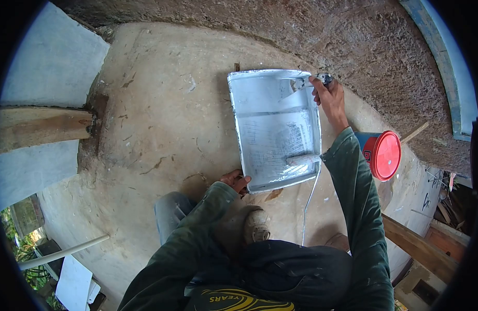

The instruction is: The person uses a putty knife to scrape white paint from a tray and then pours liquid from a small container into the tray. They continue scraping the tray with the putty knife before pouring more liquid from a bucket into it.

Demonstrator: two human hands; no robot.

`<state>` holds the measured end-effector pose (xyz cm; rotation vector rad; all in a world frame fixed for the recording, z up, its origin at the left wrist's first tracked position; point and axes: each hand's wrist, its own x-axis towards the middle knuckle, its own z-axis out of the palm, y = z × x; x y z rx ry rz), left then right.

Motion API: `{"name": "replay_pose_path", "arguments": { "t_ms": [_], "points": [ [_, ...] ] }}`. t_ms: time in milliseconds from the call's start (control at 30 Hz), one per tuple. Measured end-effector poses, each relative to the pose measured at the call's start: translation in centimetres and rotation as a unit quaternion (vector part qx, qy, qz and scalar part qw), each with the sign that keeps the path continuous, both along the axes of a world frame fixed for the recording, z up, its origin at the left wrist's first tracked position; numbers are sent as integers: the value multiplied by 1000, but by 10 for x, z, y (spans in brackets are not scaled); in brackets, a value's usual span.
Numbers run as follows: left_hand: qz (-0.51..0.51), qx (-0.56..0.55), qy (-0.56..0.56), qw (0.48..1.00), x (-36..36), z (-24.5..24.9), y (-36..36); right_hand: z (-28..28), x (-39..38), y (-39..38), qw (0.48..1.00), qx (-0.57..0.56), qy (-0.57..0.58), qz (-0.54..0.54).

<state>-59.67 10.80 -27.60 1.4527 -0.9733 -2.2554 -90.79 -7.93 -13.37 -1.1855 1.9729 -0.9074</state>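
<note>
A paint tray (236, 124) coated in pale paint lies on the floor in front of me. My left hand (236, 181) grips its near left corner, thumb at the rim. At the far right corner, my right hand (329, 99) is closed around a paint-smeared tool (327, 79) with a dark end; what kind of tool I cannot tell. Inside the tray, near its right side, rests a paint roller (303, 159). The roller's thin wire handle (308, 203) hangs over the near edge toward my legs.
Right of the tray stands a blue bucket with a red lid (388, 155), a wooden stick (415, 132) behind it. A rough brown wall (353, 41) borders the far side. On the left are a wooden post (42, 126) and a pale pipe (65, 252). My shoe (257, 226) is close to the tray.
</note>
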Motion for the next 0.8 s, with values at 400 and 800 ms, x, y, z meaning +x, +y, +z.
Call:
{"name": "replay_pose_path", "arguments": {
  "t_ms": [400, 800],
  "points": [
    [12, 16, 2, 1000, -2, 9, -4, 2, 4, -4, 918, -109, 372, 87],
    [28, 13, 21, 999, -4, 6, -3, 5, 12, -6, 912, -81, 387, 109]
  ]
}}
